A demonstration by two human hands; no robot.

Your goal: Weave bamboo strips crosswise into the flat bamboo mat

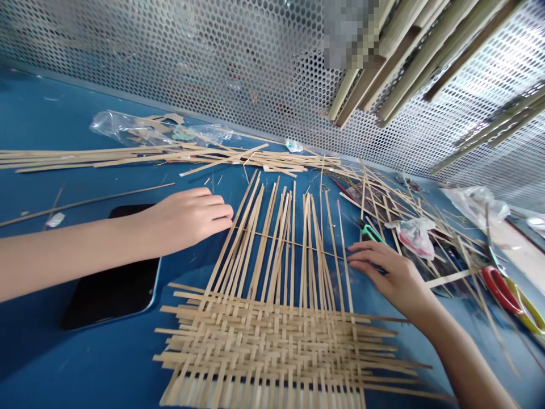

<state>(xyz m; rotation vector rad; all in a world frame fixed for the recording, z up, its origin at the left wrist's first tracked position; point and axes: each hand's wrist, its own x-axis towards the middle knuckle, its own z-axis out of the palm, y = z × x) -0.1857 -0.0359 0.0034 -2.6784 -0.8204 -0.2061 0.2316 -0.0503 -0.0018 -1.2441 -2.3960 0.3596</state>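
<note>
A woven mat of flat bamboo strips [272, 346] lies on the blue table top [38, 119], its long loose strips pointing away from me. One thin strip [289, 243] crosses those loose ends, apart from the woven part. My left hand [189, 218] lies at that strip's left end, fingers close together and curled. My right hand [385, 272] is at its right end, fingertips by the outermost loose strips. Neither grip shows clearly. Green-handled scissors [370, 232] lie just beyond my right hand.
A black tablet [113, 267] lies under my left forearm. Loose bamboo strips [128, 156] and clear plastic bags [128, 129] lie at the back. Red-and-yellow-handled scissors [506, 295] are far right. A perforated metal panel [213, 57] rises behind, with bamboo lengths [417, 57] against it.
</note>
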